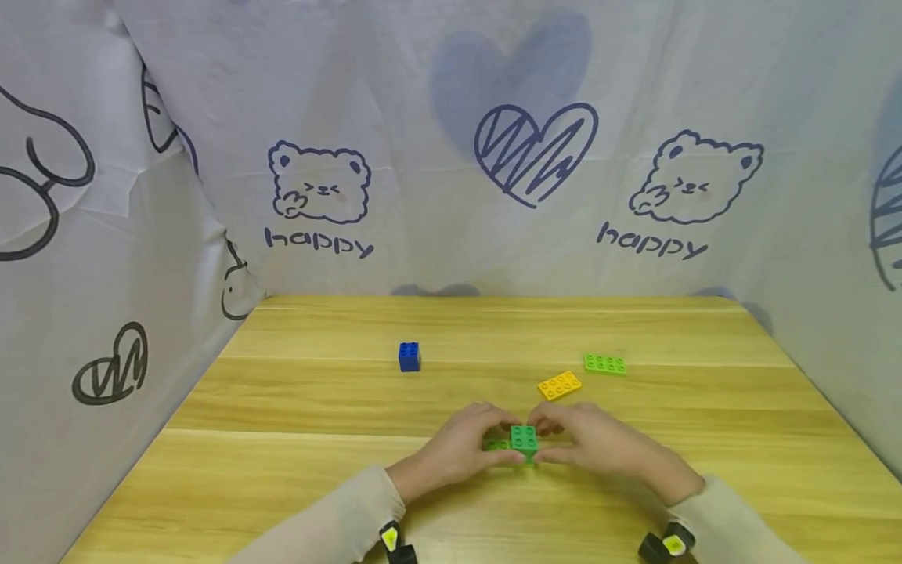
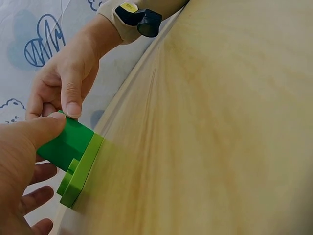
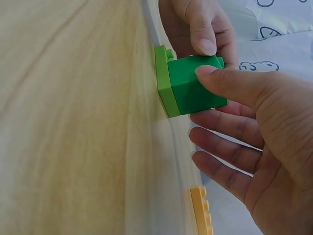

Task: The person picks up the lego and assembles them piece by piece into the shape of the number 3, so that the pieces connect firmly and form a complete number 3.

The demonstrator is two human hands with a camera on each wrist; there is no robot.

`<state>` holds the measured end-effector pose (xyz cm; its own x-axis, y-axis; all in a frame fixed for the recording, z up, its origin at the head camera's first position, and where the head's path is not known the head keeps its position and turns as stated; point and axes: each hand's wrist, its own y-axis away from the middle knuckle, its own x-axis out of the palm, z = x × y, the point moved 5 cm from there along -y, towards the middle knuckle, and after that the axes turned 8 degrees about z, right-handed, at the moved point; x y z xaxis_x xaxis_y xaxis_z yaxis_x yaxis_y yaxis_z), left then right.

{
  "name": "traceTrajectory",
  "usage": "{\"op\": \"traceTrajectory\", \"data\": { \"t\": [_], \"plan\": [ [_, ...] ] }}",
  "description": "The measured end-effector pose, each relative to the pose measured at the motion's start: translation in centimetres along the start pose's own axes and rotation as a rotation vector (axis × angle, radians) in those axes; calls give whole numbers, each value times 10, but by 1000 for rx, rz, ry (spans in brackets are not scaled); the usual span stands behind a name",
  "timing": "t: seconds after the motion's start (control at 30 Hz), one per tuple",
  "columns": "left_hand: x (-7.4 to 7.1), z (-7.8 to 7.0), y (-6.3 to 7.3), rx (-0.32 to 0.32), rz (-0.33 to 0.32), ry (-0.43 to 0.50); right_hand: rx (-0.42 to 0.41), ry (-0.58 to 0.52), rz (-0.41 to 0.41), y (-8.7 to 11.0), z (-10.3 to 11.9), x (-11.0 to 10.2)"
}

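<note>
Green block (image 1: 524, 440) — between both hands (image 1: 461, 444) (image 1: 600, 440)

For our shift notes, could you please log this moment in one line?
left hand: holds dark green block; right hand: holds same block; block: on light green plate; beyond: yellow plate, blue block

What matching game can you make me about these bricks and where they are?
1. blue block
2. yellow flat brick
3. dark green block
4. loose lime brick

A. on top of another lime brick, held by the left hand and right hand
B. farthest right in the head view
C. farthest left in the head view
D. the loose brick nearest the right hand

Pairs: 1-C, 2-D, 3-A, 4-B
</note>
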<state>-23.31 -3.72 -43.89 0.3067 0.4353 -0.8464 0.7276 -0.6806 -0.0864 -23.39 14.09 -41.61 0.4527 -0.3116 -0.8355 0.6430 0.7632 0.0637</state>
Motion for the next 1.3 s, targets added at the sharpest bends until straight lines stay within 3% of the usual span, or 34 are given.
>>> {"op": "traceTrajectory", "data": {
  "t": [0.13, 0.3, 0.47, 0.7, 1.3],
  "plan": [
    [0, 0, 1, 3, -12, 1, -14, 6, -3, 0, 0, 0],
    [0, 0, 1, -5, -16, 3, 45, 5, -26, 0, -5, -4],
    [-2, -2, 2, -12, -19, -27, 98, 29, -105, 0, -13, -13],
    [-4, -4, 2, -2, -24, -120, 138, 176, -229, 2, -25, -24],
    [-8, -9, 3, 49, -48, -237, 163, 250, -250, -4, -68, -35]
  ]
}}
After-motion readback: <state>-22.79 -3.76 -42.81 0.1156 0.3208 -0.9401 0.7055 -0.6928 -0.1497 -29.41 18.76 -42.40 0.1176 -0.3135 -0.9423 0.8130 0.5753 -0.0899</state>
